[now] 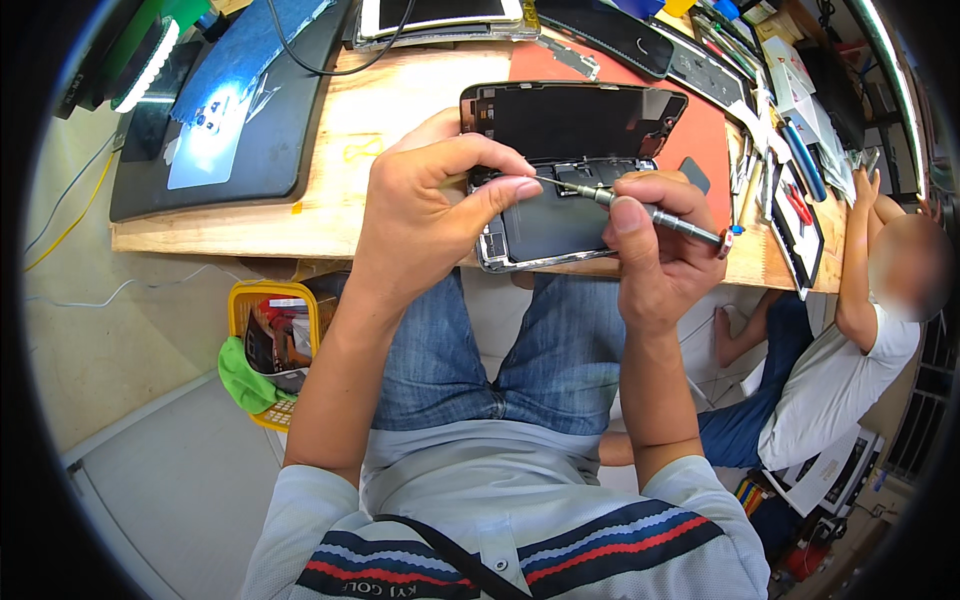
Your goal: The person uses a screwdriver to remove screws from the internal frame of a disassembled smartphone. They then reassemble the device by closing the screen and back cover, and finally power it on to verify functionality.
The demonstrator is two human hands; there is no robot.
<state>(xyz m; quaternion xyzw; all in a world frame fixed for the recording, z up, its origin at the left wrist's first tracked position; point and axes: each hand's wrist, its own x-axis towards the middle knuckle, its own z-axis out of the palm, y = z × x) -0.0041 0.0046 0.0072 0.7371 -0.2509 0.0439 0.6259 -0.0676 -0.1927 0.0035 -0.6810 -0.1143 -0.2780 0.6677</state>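
Observation:
An opened smartphone (545, 232) lies at the table's near edge, its insides facing up. Its dark screen panel (570, 122) stands tilted up along the far side. In my right hand (660, 235) is a slim metal screwdriver (675, 222), its shaft pointing left over the phone. The thumb and forefinger of my left hand (430, 195) are pinched together at the screwdriver's tip, above the phone's left part. Whatever sits between those fingertips is too small to make out. My left hand's other fingers are partly hidden behind the screen panel's left end.
A red mat (700, 130) lies under the phone. Tools, including a blue-handled one (803, 160), crowd the right. A dark laptop-like slab (240, 190) lies at left under a bright lamp (148, 65). A yellow basket (272, 350) stands below; another person (830, 380) sits at right.

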